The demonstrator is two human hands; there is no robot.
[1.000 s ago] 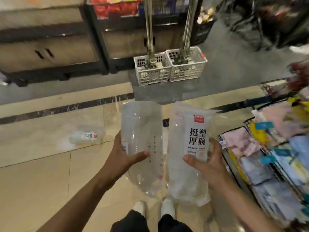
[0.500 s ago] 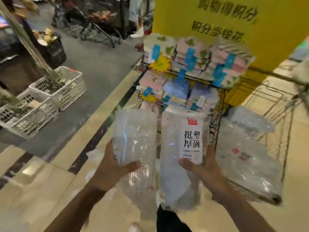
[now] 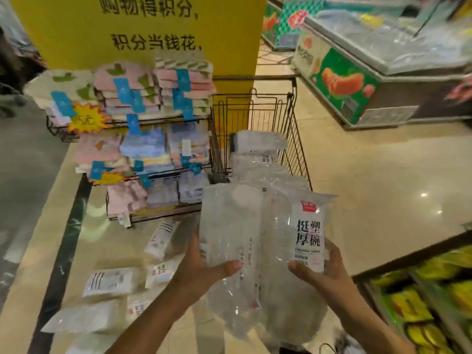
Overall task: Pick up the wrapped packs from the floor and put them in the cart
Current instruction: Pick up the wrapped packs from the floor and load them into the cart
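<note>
Floor packs (image 3: 109, 282): several lie loose at lower left; I could tread on them.
Left hand (image 3: 201, 272): curled round a clear pack (image 3: 229, 241), thumb across its front; slick film may slip.
Right hand (image 3: 324, 272): grips the labelled pack (image 3: 304, 241), just short of the cart (image 3: 293, 118).
Cart: already piled; mine may slide off.
</note>
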